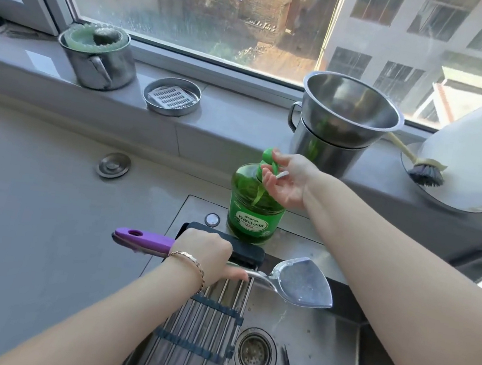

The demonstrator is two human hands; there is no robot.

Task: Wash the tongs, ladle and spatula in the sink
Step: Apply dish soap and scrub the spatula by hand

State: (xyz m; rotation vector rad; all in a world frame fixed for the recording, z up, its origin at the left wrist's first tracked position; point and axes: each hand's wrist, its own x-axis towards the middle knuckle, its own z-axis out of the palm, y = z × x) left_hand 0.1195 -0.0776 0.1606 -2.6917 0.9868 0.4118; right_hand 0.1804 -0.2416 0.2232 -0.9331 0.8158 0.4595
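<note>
My left hand (208,254) gripped the spatula (301,283) over the sink (320,339), fingers wrapped around its handle; my right hand (287,179), fingers spread, cupped the soap bottle's (256,206) pump.

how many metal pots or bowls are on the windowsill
3: a lidded mug at the left, a bowl on the right, and the pot that bowl sits on. The shallow tin between them is not counted. Others may be hidden off-frame.

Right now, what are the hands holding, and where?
The left hand grips the spatula mid-handle, beside its purple grip. The right hand holds nothing; it's on the soap bottle pump.
</note>
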